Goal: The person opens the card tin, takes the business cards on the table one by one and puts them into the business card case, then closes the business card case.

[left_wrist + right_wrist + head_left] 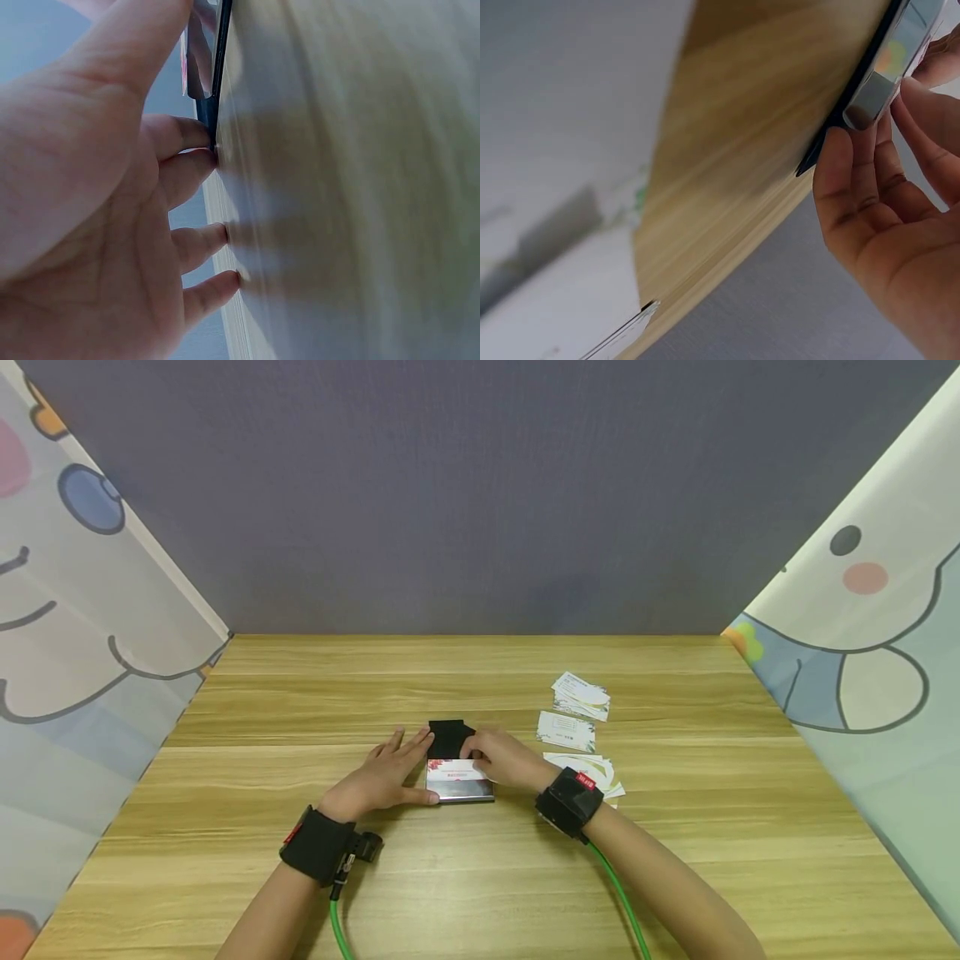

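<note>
A card case with a silvery metal body (463,790) and a black flap (446,740) lies unfolded on the table. A white business card with red print (450,768) sits at the metal part, its far edge next to the flap. My left hand (384,779) is spread at the case's left side, thumb on the near left corner and fingertips by the flap and on the table. On the right side, my right hand (512,761) has curled fingers and pinches the card's right end. In the right wrist view its fingers (834,161) reach the case's edge.
To the right lie a fanned group of white cards (581,696), a single patterned card (566,731) and another group (596,768), partly under my right forearm. A grey panel (480,510) rises behind the wooden table (480,877).
</note>
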### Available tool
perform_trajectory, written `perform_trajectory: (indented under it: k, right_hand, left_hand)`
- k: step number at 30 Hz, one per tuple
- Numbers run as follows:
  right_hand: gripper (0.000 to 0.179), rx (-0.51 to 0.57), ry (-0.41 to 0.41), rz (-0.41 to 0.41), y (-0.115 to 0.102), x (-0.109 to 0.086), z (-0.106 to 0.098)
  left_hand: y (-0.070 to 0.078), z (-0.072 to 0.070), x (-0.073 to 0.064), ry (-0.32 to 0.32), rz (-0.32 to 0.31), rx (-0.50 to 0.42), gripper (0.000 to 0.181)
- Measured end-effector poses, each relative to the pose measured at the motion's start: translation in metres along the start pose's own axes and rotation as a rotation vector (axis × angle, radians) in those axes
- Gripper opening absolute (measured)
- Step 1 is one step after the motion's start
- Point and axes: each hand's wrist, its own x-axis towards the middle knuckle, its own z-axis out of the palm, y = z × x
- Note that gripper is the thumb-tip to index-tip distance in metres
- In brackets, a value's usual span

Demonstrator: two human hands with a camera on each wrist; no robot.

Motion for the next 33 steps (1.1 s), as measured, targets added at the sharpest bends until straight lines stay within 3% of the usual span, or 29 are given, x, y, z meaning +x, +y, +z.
perform_trajectory:
  k: [24,33]
  right_hand:
    - [0.021,-0.032,-0.013,-0.061,0.003,-0.006,0.001]
    - [0.023,0.000,0.028,0.011,0.008,-0.019,-0.011]
  left_hand:
    - [0.002,-0.001,-0.002,0.000,0.008,-0.001,0.092]
    - [0.001,-0.002,0.000,0.006,0.010,0.012,0.093]
